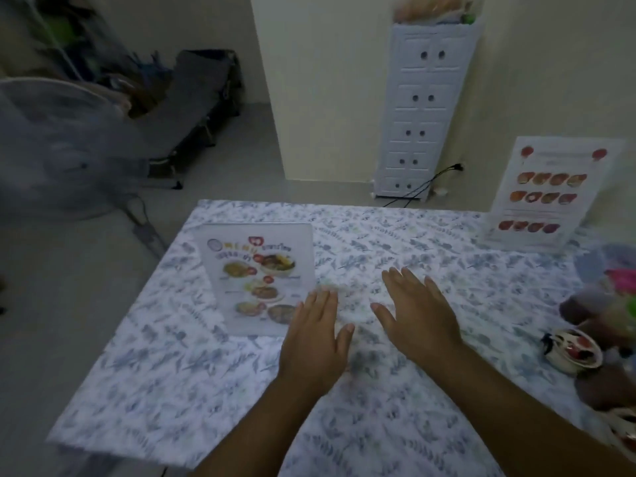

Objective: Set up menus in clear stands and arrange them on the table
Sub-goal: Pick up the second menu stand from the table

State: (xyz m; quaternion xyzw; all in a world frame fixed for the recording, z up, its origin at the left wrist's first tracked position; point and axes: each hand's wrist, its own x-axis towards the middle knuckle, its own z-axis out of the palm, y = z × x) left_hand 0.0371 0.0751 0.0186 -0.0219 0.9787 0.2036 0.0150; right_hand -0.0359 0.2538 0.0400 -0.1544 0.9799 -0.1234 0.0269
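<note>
We hover our left hand (315, 339) and right hand (418, 313) flat, fingers spread, holding nothing, over the blue-leaf-patterned tablecloth (344, 425). One clear acrylic stand with a food menu (258, 278) stands at ten o'clock, a second clear menu stand (547, 194) at two. The arranging looks nearly finished; next we probably square them.

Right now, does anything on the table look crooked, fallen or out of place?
Nothing stands out. Both menu stands are upright: one at the left, one at the far right corner. Both hands are open, left and right, holding nothing. The clutter at the right edge is too blurred to judge.
</note>
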